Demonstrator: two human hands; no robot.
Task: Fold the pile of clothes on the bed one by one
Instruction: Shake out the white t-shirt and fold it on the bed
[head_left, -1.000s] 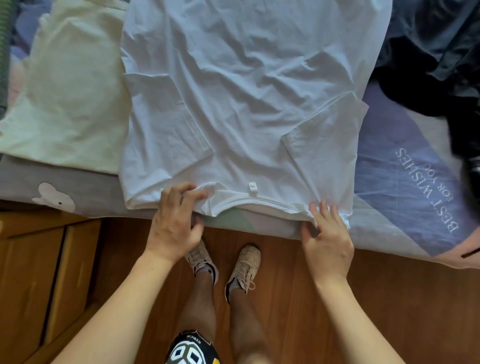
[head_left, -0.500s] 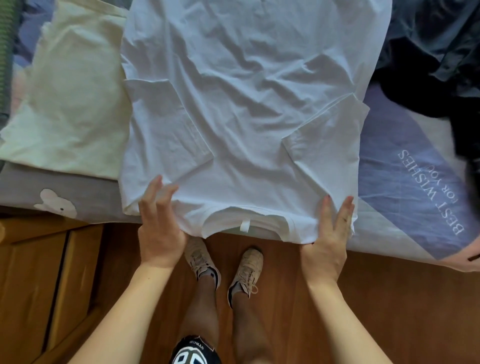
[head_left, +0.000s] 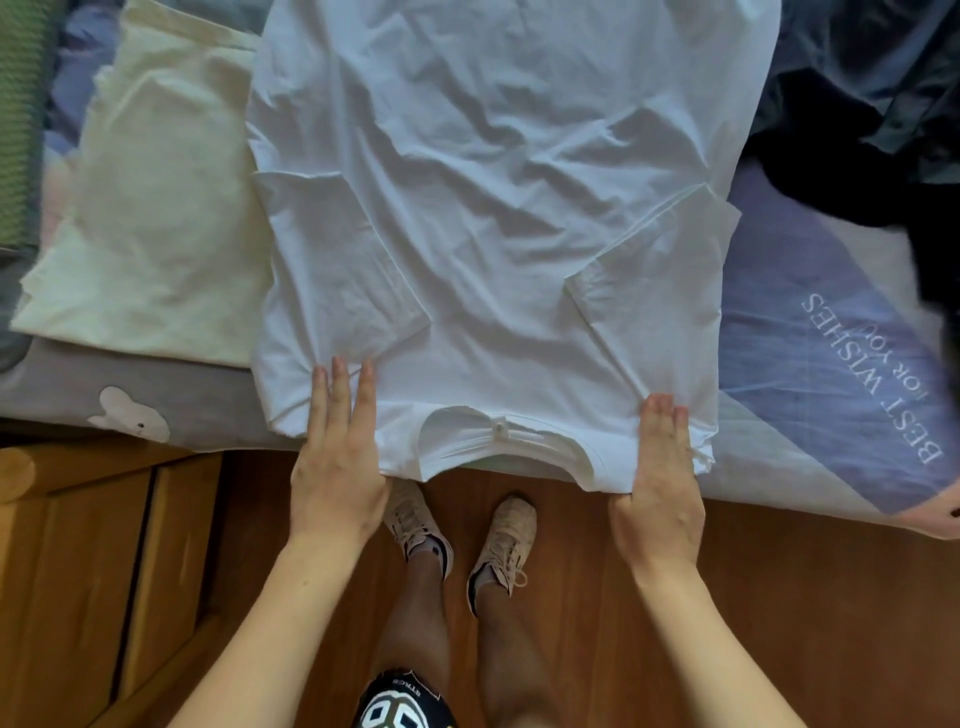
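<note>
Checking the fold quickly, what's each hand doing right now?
Left hand: open, flat on the white T-shirt.
Right hand: open, flat on it.

Bare forearms, beige lace-up sneakers, black-and-white patterned shorts

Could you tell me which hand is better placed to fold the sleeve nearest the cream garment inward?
Probably the left hand: it lies flat on the white T-shirt right below that sleeve.

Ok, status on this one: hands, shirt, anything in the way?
Left hand and right hand open, flat on the shirt by the collar. Sleeves folded in. Cream garment and dark clothes alongside, not blocking.
</note>
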